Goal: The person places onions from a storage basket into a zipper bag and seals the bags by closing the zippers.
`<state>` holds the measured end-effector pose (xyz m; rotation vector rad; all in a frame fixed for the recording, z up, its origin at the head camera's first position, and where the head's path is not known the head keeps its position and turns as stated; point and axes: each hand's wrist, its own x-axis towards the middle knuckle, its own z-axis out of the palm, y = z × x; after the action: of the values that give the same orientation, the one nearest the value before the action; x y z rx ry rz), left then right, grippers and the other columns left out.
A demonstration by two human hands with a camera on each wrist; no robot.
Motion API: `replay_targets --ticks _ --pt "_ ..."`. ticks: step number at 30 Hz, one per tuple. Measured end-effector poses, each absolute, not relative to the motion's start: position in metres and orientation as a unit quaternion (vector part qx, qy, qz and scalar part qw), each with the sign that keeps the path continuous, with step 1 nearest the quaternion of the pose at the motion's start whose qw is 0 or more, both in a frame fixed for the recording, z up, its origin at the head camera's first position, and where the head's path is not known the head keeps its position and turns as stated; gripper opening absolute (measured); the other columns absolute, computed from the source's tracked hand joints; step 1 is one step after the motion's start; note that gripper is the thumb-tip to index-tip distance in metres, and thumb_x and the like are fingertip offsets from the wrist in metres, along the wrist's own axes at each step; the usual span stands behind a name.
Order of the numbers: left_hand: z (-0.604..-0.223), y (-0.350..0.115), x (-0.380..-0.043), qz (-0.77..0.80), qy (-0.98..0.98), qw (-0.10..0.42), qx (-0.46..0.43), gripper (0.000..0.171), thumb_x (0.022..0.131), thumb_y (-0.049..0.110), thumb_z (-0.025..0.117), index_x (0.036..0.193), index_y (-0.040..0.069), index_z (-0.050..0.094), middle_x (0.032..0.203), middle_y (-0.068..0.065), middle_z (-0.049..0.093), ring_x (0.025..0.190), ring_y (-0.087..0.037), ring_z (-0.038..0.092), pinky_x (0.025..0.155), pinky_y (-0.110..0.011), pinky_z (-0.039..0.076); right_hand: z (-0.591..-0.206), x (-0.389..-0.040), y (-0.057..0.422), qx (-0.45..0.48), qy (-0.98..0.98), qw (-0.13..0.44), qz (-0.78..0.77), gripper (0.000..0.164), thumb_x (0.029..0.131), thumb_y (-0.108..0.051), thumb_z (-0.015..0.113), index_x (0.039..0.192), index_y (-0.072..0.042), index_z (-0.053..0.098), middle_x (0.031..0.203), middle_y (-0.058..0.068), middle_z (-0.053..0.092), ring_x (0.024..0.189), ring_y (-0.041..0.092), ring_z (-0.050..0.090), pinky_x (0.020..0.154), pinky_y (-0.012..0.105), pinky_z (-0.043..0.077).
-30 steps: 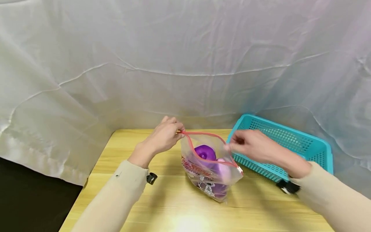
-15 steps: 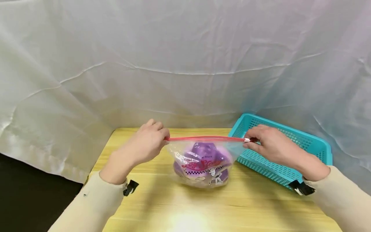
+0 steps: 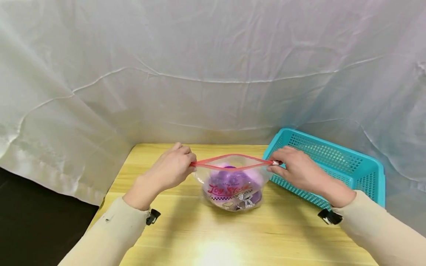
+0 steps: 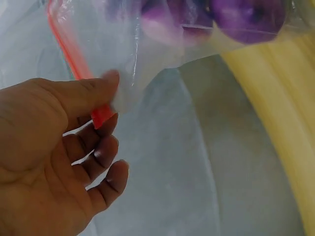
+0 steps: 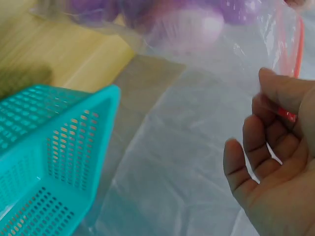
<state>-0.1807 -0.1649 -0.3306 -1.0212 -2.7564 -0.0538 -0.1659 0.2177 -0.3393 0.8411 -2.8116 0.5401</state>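
A clear zip bag with a red rim and red lettering hangs between my two hands. My left hand pinches the left end of its red zip strip between thumb and forefinger. At the other end my right hand pinches the corner beside the small whitish slider. Between the hands the mouth gapes in a narrow lens shape. Several rounded purple things and a pale pink one show through the plastic. In both wrist views the remaining fingers curl loosely, away from the bag.
A turquoise perforated basket stands at the right, partly behind my right hand. Light wood tabletop lies under the bag. A pale cloth curtain rises behind the table, and a dark area borders it at the left.
The left hand moved left and the right hand came to the slider corner, drawing the mouth straight. Since then the hands have come slightly closer together and the mouth has parted again.
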Motion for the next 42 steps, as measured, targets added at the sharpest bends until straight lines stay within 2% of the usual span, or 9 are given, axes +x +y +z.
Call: replay_targets --ticks 6,8,12,15,18,22,29,35,42 --pt "-0.331 -0.16 -0.172 0.067 -0.926 0.124 -0.351 0.013 0.094 0.022 0.08 0.093 0.011 0.073 0.088 -0.002 0.063 0.085 -0.025 0.051 0.072 -0.036 0.045 -0.348 -0.169 0.22 0.352 -0.918 0.155 0.099 0.013 0.089 -0.013 0.082 0.09 -0.019 0.071 0.085 -0.009 0.066 0.08 0.012 0.055 0.07 0.034 0.043" --pt "-0.335 -0.158 -0.171 0.091 -0.919 0.141 -0.358 0.012 0.094 0.016 0.077 0.086 0.01 0.07 0.084 -0.003 0.062 0.082 -0.024 0.05 0.067 -0.034 0.041 -0.356 -0.171 0.218 0.368 -0.914 0.159 0.056 0.012 0.089 -0.012 0.082 0.09 -0.017 0.071 0.084 -0.006 0.068 0.079 0.015 0.055 0.069 0.034 0.039" --pt "-0.337 -0.154 -0.174 0.105 -0.909 0.18 -0.36 0.02 0.091 0.006 0.075 0.076 0.011 0.063 0.076 -0.004 0.056 0.076 -0.024 0.046 0.064 -0.032 0.034 -0.362 -0.173 0.214 0.355 -0.924 0.138 0.043 0.012 0.09 -0.012 0.081 0.095 -0.015 0.071 0.09 -0.003 0.07 0.084 0.019 0.058 0.071 0.036 0.043" --pt "-0.331 -0.156 -0.176 0.102 -0.914 0.165 -0.357 0.018 0.092 0.013 0.079 0.08 0.011 0.066 0.08 -0.003 0.058 0.08 -0.025 0.047 0.067 -0.033 0.035 -0.358 -0.173 0.213 0.35 -0.925 0.13 0.067 0.013 0.091 -0.013 0.081 0.1 -0.015 0.072 0.095 -0.002 0.07 0.09 0.02 0.061 0.076 0.041 0.047" --pt "-0.33 -0.159 -0.179 0.097 -0.918 0.139 -0.357 0.017 0.093 0.022 0.081 0.086 0.012 0.069 0.085 -0.002 0.06 0.085 -0.026 0.049 0.07 -0.034 0.036 -0.354 -0.173 0.211 0.357 -0.921 0.13 0.083 0.011 0.092 -0.013 0.079 0.101 -0.015 0.073 0.095 -0.002 0.069 0.09 0.018 0.061 0.077 0.04 0.047" --pt "-0.332 -0.163 -0.179 0.097 -0.918 0.129 -0.362 0.016 0.093 0.023 0.08 0.087 0.014 0.069 0.086 -0.001 0.06 0.087 -0.026 0.051 0.07 -0.034 0.037 -0.352 -0.173 0.209 0.367 -0.916 0.136 0.084 0.007 0.093 -0.011 0.077 0.098 -0.015 0.073 0.093 -0.003 0.07 0.087 0.017 0.061 0.075 0.037 0.045" --pt "-0.327 -0.162 -0.167 0.111 -0.909 0.155 -0.37 0.015 0.088 0.022 0.085 0.084 0.015 0.072 0.082 0.0 0.063 0.083 -0.025 0.052 0.068 -0.035 0.037 -0.353 -0.175 0.216 0.396 -0.894 0.2 0.07 0.011 0.089 -0.01 0.08 0.096 -0.014 0.072 0.089 -0.002 0.068 0.084 0.019 0.06 0.07 0.037 0.045" --pt "-0.337 -0.161 -0.169 0.095 -0.908 0.165 -0.373 0.015 0.086 0.024 0.087 0.084 0.016 0.075 0.083 0.0 0.066 0.081 -0.023 0.052 0.066 -0.032 0.034 -0.368 -0.174 0.215 0.397 -0.897 0.188 0.043 0.013 0.09 -0.01 0.081 0.097 -0.011 0.07 0.091 0.001 0.068 0.084 0.02 0.06 0.069 0.036 0.045" --pt "-0.34 -0.169 -0.172 0.102 -0.9 0.203 -0.371 0.014 0.086 0.027 0.087 0.085 0.017 0.077 0.082 0.002 0.065 0.08 -0.022 0.052 0.066 -0.032 0.034 -0.369 -0.176 0.213 0.412 -0.88 0.229 0.047 0.013 0.088 -0.012 0.082 0.094 -0.012 0.071 0.088 0.0 0.068 0.082 0.02 0.06 0.067 0.034 0.042"
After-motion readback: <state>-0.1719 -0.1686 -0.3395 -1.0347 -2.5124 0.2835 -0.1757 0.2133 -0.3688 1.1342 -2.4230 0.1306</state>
